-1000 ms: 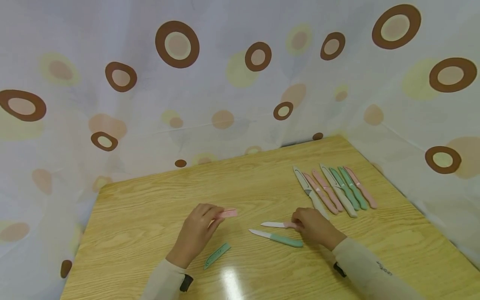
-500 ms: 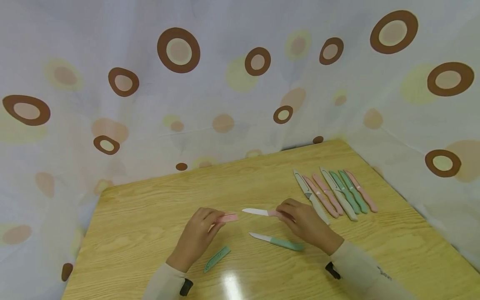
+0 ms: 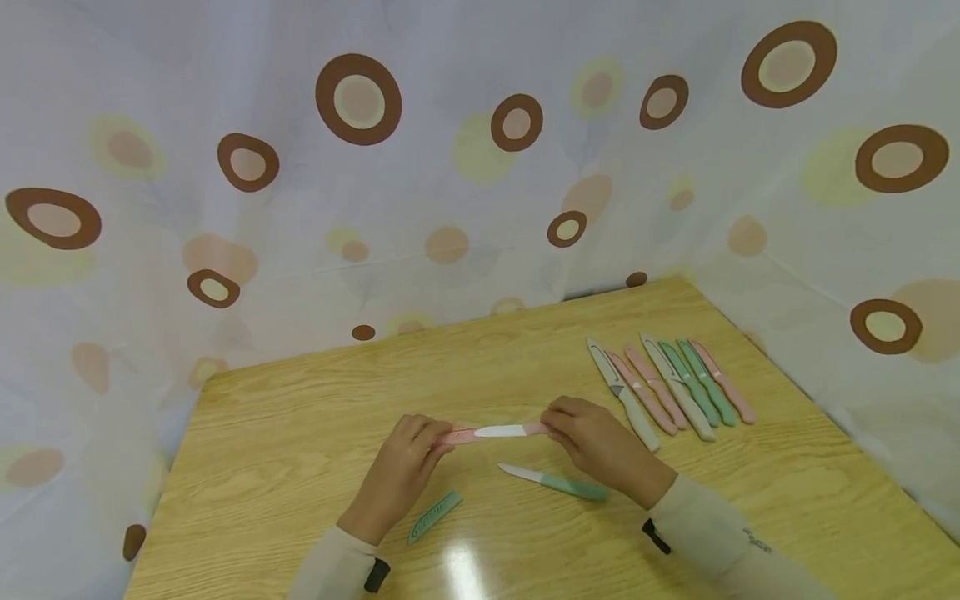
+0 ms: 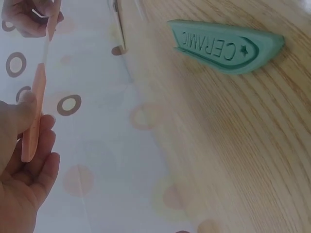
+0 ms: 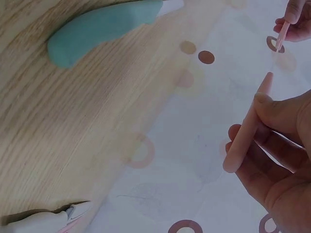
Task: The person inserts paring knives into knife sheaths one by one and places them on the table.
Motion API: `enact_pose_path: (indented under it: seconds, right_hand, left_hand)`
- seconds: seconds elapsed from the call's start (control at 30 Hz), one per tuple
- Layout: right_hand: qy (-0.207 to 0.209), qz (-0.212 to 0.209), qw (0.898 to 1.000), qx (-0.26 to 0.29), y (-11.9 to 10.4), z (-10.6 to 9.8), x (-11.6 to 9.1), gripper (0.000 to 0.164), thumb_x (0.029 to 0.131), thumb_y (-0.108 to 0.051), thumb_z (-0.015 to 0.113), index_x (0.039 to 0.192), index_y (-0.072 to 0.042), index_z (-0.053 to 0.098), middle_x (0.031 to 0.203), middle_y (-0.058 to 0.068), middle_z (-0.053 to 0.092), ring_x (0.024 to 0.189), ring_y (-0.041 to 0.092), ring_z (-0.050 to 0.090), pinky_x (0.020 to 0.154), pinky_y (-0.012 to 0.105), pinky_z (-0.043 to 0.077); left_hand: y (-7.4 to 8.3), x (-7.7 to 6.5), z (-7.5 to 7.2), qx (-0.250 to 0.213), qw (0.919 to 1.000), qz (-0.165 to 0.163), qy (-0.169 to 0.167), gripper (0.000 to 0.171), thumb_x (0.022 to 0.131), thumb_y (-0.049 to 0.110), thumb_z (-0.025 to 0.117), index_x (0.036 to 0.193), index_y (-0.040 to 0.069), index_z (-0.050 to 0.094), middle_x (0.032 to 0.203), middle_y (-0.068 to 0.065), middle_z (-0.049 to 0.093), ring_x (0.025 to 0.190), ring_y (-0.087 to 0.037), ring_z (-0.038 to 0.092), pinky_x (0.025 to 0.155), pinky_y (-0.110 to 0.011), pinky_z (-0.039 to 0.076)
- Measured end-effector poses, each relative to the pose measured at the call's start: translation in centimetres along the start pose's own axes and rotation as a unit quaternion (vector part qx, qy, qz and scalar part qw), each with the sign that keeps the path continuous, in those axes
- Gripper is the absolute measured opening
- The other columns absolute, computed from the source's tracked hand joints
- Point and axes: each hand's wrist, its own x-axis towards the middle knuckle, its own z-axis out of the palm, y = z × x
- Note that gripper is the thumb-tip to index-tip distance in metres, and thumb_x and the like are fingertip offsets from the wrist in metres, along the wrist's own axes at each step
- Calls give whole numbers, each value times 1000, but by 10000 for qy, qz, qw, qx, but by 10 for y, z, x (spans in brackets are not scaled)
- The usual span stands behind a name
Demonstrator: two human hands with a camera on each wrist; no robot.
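My left hand (image 3: 396,475) pinches a pink blade sheath (image 3: 459,437) between thumb and fingers, above the table. My right hand (image 3: 603,446) grips the pink handle of a white-bladed paring knife (image 3: 501,431). The blade tip meets the sheath's mouth in the head view; whether it is inside I cannot tell. Nearer than the hands, a green-handled knife (image 3: 573,487) lies unsheathed on the table. A green sheath (image 4: 221,46) marked "CERAMIC" rests below my left hand.
A row of several sheathed knives (image 3: 675,383), in cream, pink and green, lies at the right of the wooden table (image 3: 300,417). A patterned cloth (image 3: 450,192) hangs behind the table and along its right side.
My right hand has lifted the pink knife off the table and brought it left until its tip meets the pink sheath. My left hand stays nearly in place. The green knife and sheath lie unmoved.
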Motion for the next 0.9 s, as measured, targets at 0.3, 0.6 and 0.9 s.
enact_pose_path:
  seconds: [0.3, 0.6, 0.9]
  right_hand:
    - [-66, -465, 9980, -423, -12, 4, 15, 15, 80, -2, 69, 94, -2, 64, 94, 6, 58, 81, 15, 57, 71, 20, 50]
    - [-83, -489, 9978, -439, -28, 5, 21, 14, 80, -3, 69, 93, -4, 64, 95, 4, 57, 79, 12, 54, 69, 17, 48]
    - [-47, -386, 9989, -242, -27, 6, 23, 13, 81, -3, 68, 93, -3, 65, 95, 4, 59, 83, 13, 57, 72, 19, 49]
  left_hand:
    - [2, 2, 7, -153, 9994, 294, 38, 21, 84, 8, 65, 103, 2, 62, 94, -2, 55, 85, -11, 48, 71, -17, 45]
    - [13, 8, 6, 41, 9986, 521, -7, 19, 84, 8, 66, 101, 2, 62, 94, -2, 54, 84, -12, 48, 71, -16, 44]
    - [12, 9, 6, -54, 9990, 431, 50, 21, 82, 6, 68, 102, 2, 62, 95, -2, 55, 84, -11, 49, 71, -16, 45]
